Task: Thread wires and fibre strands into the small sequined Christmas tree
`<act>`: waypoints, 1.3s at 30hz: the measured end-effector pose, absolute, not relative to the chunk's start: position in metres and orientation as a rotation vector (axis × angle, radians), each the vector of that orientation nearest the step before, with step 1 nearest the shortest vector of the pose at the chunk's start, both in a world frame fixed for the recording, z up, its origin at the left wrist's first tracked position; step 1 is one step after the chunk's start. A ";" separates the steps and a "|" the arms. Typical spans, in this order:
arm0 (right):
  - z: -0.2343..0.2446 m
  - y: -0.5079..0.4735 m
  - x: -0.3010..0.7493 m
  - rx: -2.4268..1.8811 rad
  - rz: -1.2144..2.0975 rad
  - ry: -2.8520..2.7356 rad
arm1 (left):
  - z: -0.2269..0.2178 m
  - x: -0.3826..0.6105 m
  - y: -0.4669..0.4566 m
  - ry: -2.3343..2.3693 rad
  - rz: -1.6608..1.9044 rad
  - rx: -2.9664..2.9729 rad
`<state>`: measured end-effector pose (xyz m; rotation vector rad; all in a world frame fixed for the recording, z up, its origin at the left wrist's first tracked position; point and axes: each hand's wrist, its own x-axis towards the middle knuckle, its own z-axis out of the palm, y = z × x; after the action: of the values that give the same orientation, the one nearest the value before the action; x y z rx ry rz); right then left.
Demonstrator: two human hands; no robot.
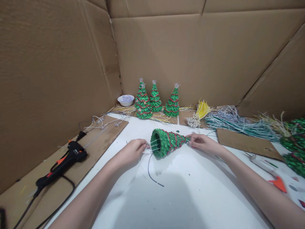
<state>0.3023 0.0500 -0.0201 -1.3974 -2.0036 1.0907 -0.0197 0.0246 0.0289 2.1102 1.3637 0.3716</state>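
A small green Christmas tree (166, 142) with red garland lies on its side over the white table, its hollow base facing left. Thin white wires (153, 144) come out of the base, and the fingers of my left hand (137, 150) are pinched on them. A dark wire (149, 171) also hangs from the base and curves down onto the tabletop. At the narrow end, the fingers of my right hand (197, 140) close around the tree's tip. What exactly sits between those fingertips is partly hidden.
Several finished trees with star tops (154, 97) stand at the back beside a white bowl (126, 100). A black glue gun (63, 162) lies on cardboard at left. Bundles of yellow wires (202, 109) and green wires (240, 125), a cardboard piece (247, 143) and more trees (295, 149) occupy the right.
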 end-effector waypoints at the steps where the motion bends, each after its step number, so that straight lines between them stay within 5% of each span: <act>1: -0.020 0.050 0.302 -1.394 1.095 -2.001 | 0.028 -0.020 0.025 1.369 0.383 2.102; 39: -0.014 0.051 0.307 -1.325 1.205 -1.897 | 0.038 -0.025 0.037 1.524 0.632 1.614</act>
<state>0.3071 0.0514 -0.0144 -1.3246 -1.8971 1.2046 -0.0245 0.0365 0.0380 1.6140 1.5236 0.6324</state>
